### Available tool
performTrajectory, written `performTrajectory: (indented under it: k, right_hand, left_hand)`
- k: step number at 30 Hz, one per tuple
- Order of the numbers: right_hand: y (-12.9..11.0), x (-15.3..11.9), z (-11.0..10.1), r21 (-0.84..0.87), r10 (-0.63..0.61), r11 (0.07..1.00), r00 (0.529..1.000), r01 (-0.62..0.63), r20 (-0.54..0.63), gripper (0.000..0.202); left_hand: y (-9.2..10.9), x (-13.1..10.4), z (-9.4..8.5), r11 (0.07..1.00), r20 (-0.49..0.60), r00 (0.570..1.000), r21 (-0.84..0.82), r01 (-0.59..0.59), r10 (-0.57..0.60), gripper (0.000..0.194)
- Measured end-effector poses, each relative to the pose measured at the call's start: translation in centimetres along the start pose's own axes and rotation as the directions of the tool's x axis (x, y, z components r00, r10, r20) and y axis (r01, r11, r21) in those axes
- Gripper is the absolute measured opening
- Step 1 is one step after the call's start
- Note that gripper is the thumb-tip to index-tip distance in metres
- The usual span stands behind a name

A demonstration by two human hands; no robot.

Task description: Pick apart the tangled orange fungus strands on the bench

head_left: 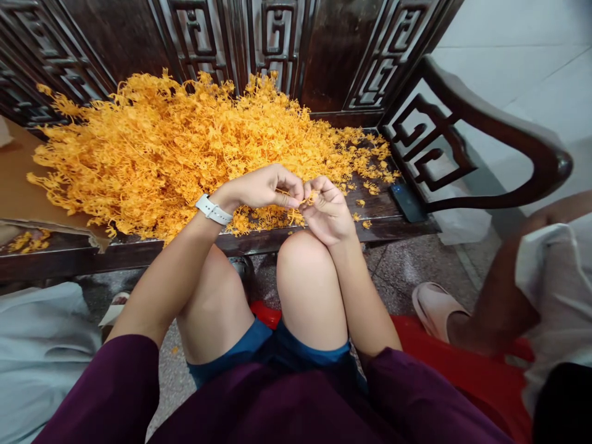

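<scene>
A small orange piece [311, 198] is pinched by the left hand [263, 186] and the right hand [333, 214]. The thumb and finger of each hand are pressed almost together, and only the thin piece is held there (the tips of the two hands are nearly touching). The orange piece is held near the front edge of a dark wooden bench [386, 229], just past the right knee [308, 259]. A white watch [213, 209] is worn on the left wrist. Past the hands, the seat is covered by a big, fluffy orange pile [185, 142]. Little loose bits are scattered at its right side. A dark phone [409, 202] is placed by the armrest [548, 161]. At the far left, brown cardboard [23, 179] is set beside the pile. On the right, a pale shoe [437, 305] is worn by another person.
</scene>
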State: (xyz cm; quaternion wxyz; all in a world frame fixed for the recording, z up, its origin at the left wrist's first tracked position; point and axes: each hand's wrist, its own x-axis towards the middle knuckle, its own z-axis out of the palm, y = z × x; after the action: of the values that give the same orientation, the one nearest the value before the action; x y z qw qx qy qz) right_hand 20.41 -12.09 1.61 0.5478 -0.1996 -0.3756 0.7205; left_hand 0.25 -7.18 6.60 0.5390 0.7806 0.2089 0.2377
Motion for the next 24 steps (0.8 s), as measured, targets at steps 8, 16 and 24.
performTrajectory:
  k: [8,16,24]
  right_hand:
    - [-0.2,0.1,0.3,0.149,0.003,0.989,0.997,-0.015,0.081,0.052]
    - [-0.5,-0.4,-0.8,0.021,-0.022,1.0,0.998,0.021,0.06,0.032]
    - [-1.3,-0.8,-1.7,-0.056,-0.01,0.998,0.956,0.028,0.294,0.028]
  left_hand:
    - [0.9,-0.4,0.0,0.998,0.121,0.992,-0.058,0.03,-0.023,0.014]
    - [0.5,-1.1,-0.4,0.995,-0.131,0.99,-0.091,0.044,-0.055,0.034]
    - [-0.4,-1.5,-1.6,0.973,-0.417,0.883,-0.173,0.154,-0.214,0.041]
